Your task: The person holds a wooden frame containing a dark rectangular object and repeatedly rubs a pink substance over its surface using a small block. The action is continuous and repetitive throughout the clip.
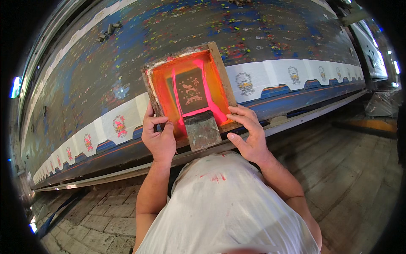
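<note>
A wooden-framed printing screen (218,73) with an orange-stained inside and bright pink ink lies over the strip of white fabric pieces (253,76) on the long table. A flat squeegee (203,130) rests on the screen's near side, its dark edge by the pink ink. My left hand (160,135) grips the frame's left side near its front corner, thumb and forefinger close together. My right hand (249,135) is at the front right corner, its fingertips touching the frame and its thumb apart. Pieces to the left bear prints with pink; those to the right show grey and yellow prints without pink.
The long table (190,31) is speckled with dried paint. Small dark cylindrical objects (110,29) lie at its upper left. A metal rail (285,124) runs along the near edge. A plastic-wrapped bundle (381,104) is at the right, above the paved floor (349,177).
</note>
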`<state>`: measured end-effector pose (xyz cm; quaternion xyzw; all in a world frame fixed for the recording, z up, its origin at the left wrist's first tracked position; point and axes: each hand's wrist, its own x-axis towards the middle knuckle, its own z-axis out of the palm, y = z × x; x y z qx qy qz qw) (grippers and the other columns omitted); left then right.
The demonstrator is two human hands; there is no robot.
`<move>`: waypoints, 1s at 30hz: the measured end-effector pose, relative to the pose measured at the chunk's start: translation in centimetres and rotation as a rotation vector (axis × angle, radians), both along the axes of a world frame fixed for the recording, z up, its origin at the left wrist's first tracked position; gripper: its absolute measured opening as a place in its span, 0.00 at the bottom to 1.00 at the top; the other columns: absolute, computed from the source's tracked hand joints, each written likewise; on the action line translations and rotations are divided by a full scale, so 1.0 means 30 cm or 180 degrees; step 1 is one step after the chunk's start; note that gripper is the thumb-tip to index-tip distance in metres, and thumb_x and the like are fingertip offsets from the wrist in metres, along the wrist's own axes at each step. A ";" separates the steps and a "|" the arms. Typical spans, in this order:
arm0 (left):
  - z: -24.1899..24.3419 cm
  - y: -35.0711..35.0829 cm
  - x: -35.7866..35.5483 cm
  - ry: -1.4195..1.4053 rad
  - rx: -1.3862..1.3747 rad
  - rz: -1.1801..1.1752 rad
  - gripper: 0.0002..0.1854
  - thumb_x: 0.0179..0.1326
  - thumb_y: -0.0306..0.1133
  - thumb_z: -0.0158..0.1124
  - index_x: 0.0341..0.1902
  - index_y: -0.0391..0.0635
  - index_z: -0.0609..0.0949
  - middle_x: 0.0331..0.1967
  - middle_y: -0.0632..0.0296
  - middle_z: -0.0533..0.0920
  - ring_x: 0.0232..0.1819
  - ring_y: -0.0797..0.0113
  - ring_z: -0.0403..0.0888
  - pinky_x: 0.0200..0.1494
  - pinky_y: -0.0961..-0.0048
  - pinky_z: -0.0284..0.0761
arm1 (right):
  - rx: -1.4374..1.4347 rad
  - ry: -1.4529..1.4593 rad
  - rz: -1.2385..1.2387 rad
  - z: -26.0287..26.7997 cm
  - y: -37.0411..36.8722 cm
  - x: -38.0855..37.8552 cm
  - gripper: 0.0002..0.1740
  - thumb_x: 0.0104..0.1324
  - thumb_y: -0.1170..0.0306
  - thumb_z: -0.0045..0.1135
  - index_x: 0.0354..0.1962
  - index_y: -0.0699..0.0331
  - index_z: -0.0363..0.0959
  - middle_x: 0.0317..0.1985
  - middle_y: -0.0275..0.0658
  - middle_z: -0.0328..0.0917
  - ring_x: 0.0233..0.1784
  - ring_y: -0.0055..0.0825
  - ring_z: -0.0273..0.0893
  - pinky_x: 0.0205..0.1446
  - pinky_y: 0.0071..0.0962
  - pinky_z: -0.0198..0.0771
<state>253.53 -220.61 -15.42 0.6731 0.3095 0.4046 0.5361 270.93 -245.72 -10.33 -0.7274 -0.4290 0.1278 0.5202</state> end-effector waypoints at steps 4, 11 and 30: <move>-0.023 -0.140 0.163 -0.0076 -0.0028 -0.0029 0.15 0.64 0.07 0.68 0.44 0.42 0.84 0.89 0.35 0.73 0.89 0.48 0.74 0.87 0.56 0.69 | 0.0099 -0.0096 0.0062 -0.015 -0.152 0.175 0.29 0.71 0.68 0.78 0.68 0.65 0.86 0.72 0.50 0.86 0.82 0.54 0.76 0.93 0.59 0.61; -0.077 -0.378 0.397 0.0312 0.0236 0.0000 0.14 0.63 0.09 0.71 0.43 0.43 0.85 0.89 0.35 0.74 0.88 0.48 0.75 0.87 0.57 0.69 | 0.0071 0.0100 0.0221 -0.052 -0.388 0.434 0.29 0.70 0.68 0.78 0.67 0.66 0.87 0.69 0.48 0.88 0.80 0.53 0.78 0.94 0.61 0.59; -0.132 -0.418 0.453 0.0101 -0.0177 -0.0140 0.15 0.63 0.06 0.69 0.45 0.42 0.85 0.88 0.40 0.76 0.87 0.53 0.76 0.86 0.58 0.69 | -0.0129 -0.0703 -0.0102 -0.037 -0.418 0.461 0.27 0.68 0.71 0.81 0.64 0.62 0.88 0.71 0.46 0.86 0.81 0.55 0.78 0.84 0.58 0.73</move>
